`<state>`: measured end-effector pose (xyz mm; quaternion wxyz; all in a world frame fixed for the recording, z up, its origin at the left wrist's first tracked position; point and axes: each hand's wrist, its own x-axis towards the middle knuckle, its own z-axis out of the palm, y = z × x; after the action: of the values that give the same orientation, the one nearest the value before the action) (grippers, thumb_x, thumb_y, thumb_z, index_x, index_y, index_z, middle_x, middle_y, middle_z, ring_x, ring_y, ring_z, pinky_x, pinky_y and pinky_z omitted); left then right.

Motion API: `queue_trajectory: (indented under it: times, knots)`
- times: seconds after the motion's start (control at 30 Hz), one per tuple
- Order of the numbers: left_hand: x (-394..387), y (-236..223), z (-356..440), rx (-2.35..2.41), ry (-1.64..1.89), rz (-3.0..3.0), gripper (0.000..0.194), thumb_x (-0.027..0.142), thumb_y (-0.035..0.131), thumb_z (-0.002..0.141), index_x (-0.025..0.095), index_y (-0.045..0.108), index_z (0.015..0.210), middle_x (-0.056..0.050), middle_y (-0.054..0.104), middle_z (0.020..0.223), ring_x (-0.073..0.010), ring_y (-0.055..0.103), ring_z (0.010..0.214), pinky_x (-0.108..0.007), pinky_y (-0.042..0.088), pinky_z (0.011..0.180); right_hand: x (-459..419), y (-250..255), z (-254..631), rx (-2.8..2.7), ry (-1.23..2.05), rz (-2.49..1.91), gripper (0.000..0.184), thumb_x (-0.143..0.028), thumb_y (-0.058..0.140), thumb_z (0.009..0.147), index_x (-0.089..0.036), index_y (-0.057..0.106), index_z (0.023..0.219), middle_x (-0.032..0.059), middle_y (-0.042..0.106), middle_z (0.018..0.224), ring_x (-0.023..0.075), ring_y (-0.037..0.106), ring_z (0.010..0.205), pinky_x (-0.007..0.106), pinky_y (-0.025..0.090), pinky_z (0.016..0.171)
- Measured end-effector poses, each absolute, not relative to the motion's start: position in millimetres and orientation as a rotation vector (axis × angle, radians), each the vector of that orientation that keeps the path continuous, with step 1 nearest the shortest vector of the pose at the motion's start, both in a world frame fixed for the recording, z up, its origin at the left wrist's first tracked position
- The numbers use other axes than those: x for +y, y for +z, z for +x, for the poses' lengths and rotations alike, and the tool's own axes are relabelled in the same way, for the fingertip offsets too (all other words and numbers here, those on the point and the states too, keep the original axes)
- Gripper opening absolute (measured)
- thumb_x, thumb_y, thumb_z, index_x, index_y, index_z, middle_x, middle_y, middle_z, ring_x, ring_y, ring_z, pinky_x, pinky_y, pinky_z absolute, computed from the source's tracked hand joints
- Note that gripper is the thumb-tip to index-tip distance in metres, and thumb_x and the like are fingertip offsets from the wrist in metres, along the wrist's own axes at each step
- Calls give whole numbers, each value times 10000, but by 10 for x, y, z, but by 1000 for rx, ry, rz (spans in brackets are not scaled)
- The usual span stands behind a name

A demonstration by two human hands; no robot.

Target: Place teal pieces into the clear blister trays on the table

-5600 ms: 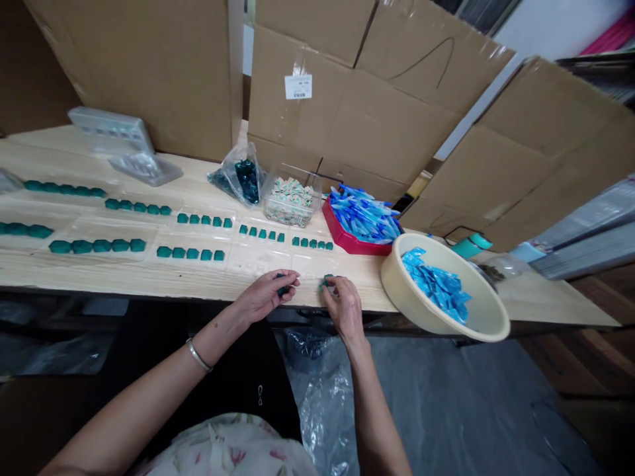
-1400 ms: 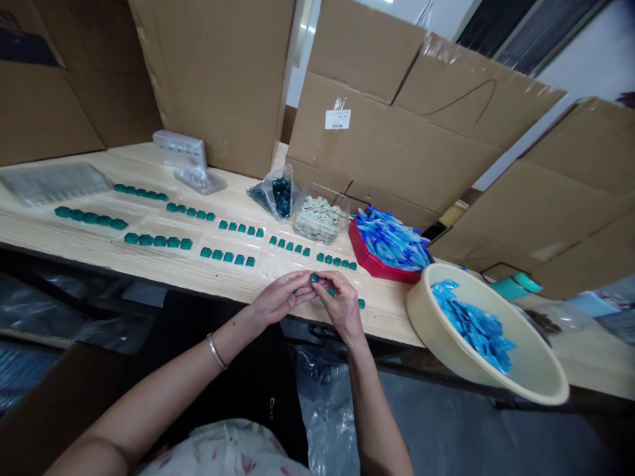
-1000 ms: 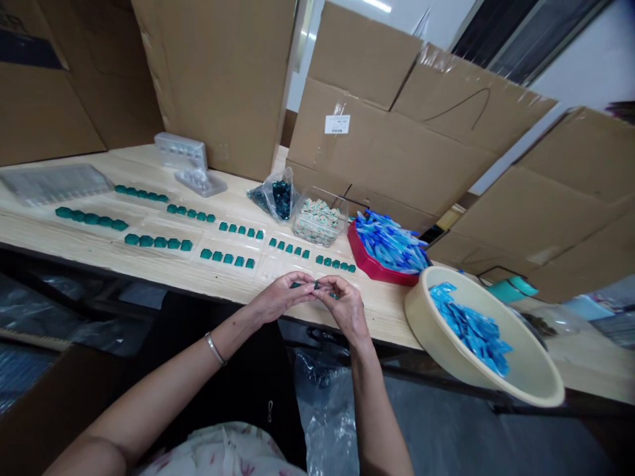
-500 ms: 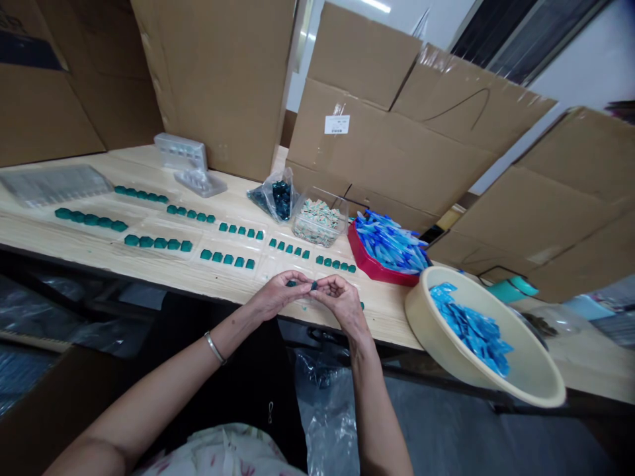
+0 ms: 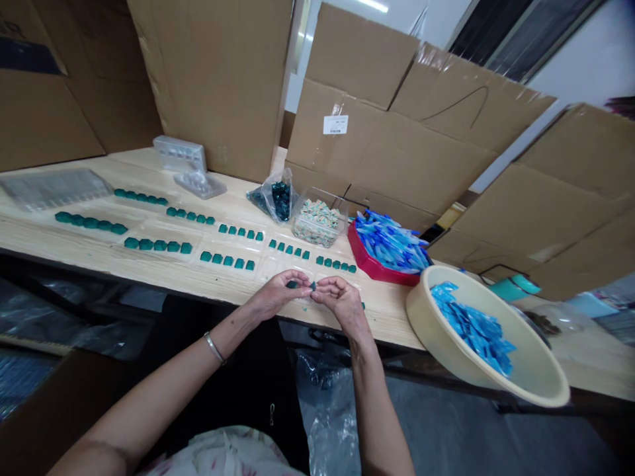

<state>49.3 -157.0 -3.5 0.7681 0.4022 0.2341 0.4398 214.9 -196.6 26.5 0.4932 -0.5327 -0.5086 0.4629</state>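
Between the fingertips of both hands is a small dark green faceted piece (image 5: 312, 286), too small to make out in detail. My left hand (image 5: 270, 297) is closed in a pinch on it, with another green piece (image 5: 292, 284) showing between its fingers. My right hand (image 5: 343, 305) pinches the same piece from the other side. Past its knuckles the edge of a green piece (image 5: 363, 305) shows on the table. Just beyond the hands, clear plastic trays hold rows of green pieces (image 5: 336, 264), and another row (image 5: 227, 261) lies to the left.
A red tray (image 5: 381, 272) piled with blue slender packets and a cream basin (image 5: 540, 390) of blue packets stand right. A clear box (image 5: 320, 231) of small pale pieces and a plastic bag (image 5: 280, 198) of dark green pieces sit behind. Cardboard (image 5: 367, 145) walls the back.
My right hand, earlier over a green piece on the table at the right, has come left to meet my left hand at the small piece. Lately only the fingers shift slightly. The view has turned.
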Motion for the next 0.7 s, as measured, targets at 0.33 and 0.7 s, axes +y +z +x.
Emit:
queue_trajectory:
  times: [0.33,0.7]
  knots:
    - [-1553,7,502,468,780,603,223,82,721,657,116,630,858,-11,602,755,-45,555,638,-147,399,599,-1976,156,2123,-1232,1058,-1175,261,-324,727,649,-199,664,869,4,639,767,124,586,689,273,500,694]
    - [-1609,82,563,452,748,628,183,136,751,625,86,635,757,13,528,652,-16,438,518,-139,318,472,-2136,344,2148,-1866,439,-1226,219,-270,555,834,-235,638,1033,49,606,904,145,565,729,295,487,722]
